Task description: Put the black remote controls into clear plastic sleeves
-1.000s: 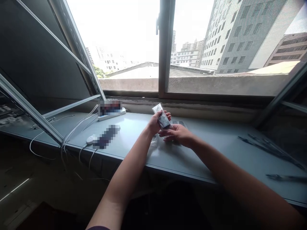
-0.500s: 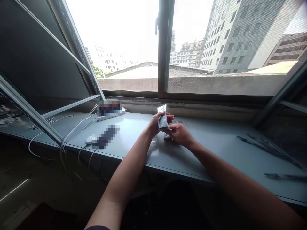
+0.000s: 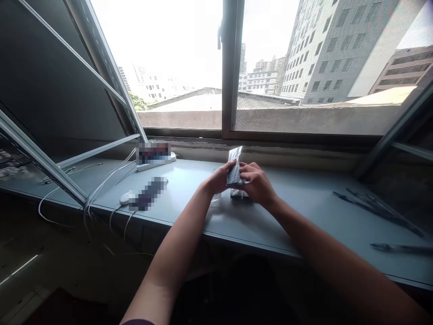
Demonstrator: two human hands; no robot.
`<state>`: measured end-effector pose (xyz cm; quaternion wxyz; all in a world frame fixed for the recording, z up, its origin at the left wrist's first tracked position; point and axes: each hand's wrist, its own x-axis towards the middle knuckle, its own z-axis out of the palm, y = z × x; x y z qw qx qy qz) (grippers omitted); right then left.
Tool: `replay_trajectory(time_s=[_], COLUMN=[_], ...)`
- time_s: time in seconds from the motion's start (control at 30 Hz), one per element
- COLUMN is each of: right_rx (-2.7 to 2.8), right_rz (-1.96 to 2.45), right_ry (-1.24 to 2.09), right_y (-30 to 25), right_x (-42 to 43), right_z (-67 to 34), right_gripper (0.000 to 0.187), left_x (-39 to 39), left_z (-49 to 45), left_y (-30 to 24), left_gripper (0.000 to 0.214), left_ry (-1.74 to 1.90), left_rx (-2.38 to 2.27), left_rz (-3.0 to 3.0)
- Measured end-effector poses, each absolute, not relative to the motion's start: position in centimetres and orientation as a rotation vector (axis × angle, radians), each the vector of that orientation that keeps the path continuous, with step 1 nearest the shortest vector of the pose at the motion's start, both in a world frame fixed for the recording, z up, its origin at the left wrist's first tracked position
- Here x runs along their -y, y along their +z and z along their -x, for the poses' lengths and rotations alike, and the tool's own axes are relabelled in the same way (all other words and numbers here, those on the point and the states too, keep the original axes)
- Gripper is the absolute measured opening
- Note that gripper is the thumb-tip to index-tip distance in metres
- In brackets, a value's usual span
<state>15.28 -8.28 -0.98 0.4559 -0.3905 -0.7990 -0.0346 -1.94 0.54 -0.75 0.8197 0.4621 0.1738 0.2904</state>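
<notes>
A small dark, flat item in a clear plastic bag (image 3: 234, 171) is held up above the table. My left hand (image 3: 219, 177) grips it from the left, thumb across its front. My right hand (image 3: 256, 180) is closed at its right side, the fingertips against the lower part of the bag. What lies inside the plastic is too small to make out. Below the hands, a dark object with clear wrapping (image 3: 238, 194) rests on the table, partly covered by the right hand. Beside it lies a clear plastic bag (image 3: 215, 200).
The grey-blue table (image 3: 304, 212) runs beneath a window. At left are a white power strip (image 3: 155, 163), a white round charger (image 3: 125, 198), loose white cables (image 3: 98, 194) and a metal frame (image 3: 72, 183). Dark cables (image 3: 379, 210) and a dark pen-like tool (image 3: 399, 248) lie at right.
Both hands and the bagged item have shifted slightly right. My right hand's fingers have come up along the bag's right side from beneath its lower end.
</notes>
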Motion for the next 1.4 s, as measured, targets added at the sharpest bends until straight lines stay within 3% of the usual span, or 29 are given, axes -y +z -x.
replay_trajectory(time_s=[0.23,0.5,0.57,0.93,1.1,1.27,1.4], right_rx=[2.017,1.87,1.806,1.792,2.077,2.114,2.097], right_rz=[0.944,1.082,1.121,1.044,0.856,0.867,0.865], right_ry=[-0.17,-0.249,-0.262,-0.213,-0.191,-0.189,-0.194], right_y=[-0.9,-0.1,-0.1,0.4,-0.9,-2.5,-2.2], right_x=[8.1,7.9,7.7,8.9,8.5,7.7,8.0], right_z=[-16.0,-16.9,-17.1,-15.6,-15.3,-14.7,-14.4], right_gripper=[0.024,0.011,0.015,0.023,0.044,0.034,0.031], left_x=[-0.2,-0.3,-0.2,-1.3,-1.5,-1.4,-1.9], left_z=[2.9,2.5,2.4,1.8,2.4,2.6,2.3], left_y=[0.1,-0.3,-0.2,-0.6,-0.7,-0.4,-0.7], left_gripper=[0.047,0.047,0.05,0.031,0.027,0.031,0.02], left_ry=[0.527,0.475,0.471,0.81,0.843,0.74,0.782], left_rx=[-0.454,-0.408,-0.405,-0.452,-0.423,-0.475,-0.543], left_rz=[-1.036,-1.114,-1.116,-0.927,-0.881,-0.782,-0.695])
